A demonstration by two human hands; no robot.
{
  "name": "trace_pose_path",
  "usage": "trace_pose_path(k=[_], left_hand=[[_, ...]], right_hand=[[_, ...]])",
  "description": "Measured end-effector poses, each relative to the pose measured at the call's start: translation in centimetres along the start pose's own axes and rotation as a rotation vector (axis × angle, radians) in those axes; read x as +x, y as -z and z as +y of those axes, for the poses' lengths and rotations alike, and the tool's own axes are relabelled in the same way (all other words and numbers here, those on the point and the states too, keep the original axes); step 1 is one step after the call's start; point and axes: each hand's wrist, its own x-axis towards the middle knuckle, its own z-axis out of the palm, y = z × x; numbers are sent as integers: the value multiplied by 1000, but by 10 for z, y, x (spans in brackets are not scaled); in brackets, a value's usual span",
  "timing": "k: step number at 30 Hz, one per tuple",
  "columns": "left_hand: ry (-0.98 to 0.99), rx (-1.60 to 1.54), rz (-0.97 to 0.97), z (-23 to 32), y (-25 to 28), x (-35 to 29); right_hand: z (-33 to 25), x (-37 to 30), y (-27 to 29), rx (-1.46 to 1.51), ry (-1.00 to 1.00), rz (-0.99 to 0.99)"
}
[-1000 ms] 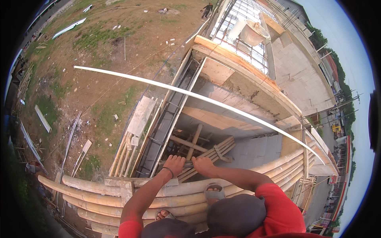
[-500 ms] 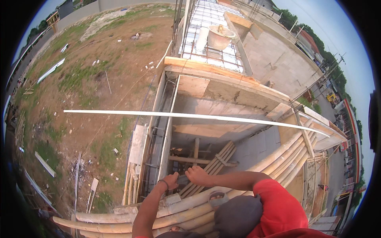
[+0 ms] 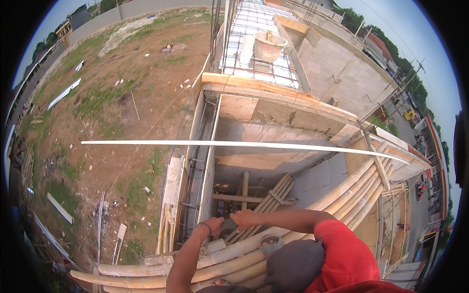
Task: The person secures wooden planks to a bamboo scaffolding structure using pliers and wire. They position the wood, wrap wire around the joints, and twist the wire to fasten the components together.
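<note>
My left hand [image 3: 213, 225], with a dark band at the wrist, is closed over the gap beside the wooden formwork [image 3: 211, 161]. Close to its right, my right hand [image 3: 242, 219] is curled with its knuckles up. Whatever the fingers hold is too small or hidden to make out. Below both hands lie thick bamboo poles [image 3: 229, 261], on which my sandalled feet rest. A long thin white strip [image 3: 234, 144] crosses over the formwork, beyond my hands and apart from them.
A deep walled opening [image 3: 273, 168] drops ahead, with a bundle of bamboo [image 3: 273, 198] inside. Steel bars run in the narrow formwork channel [image 3: 193, 176] at left. Beyond a timber edge [image 3: 268, 85], a bucket [image 3: 269, 48] stands on rebar mesh. Dirt ground lies far below, left.
The view has shifted slightly, so the surroundings sit a little lower and to the right. My hands stay close together and closed, nearly where they were.
</note>
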Motion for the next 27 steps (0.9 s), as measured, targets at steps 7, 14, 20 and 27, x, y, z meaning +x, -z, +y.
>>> trace_pose_path(k=[7, 14, 20, 27], left_hand=[[-108, 214, 269, 52, 81, -42], [-91, 243, 956, 78, 134, -84], [129, -1329, 1077, 64, 117, -76], [61, -1129, 1097, 73, 117, -65]], right_hand=[[-26, -26, 75, 859, -410, -386], [-74, -41, 100, 1425, -315, -35], [-107, -15, 114, 1356, -181, 273], [-101, -12, 91, 1051, -230, 417]])
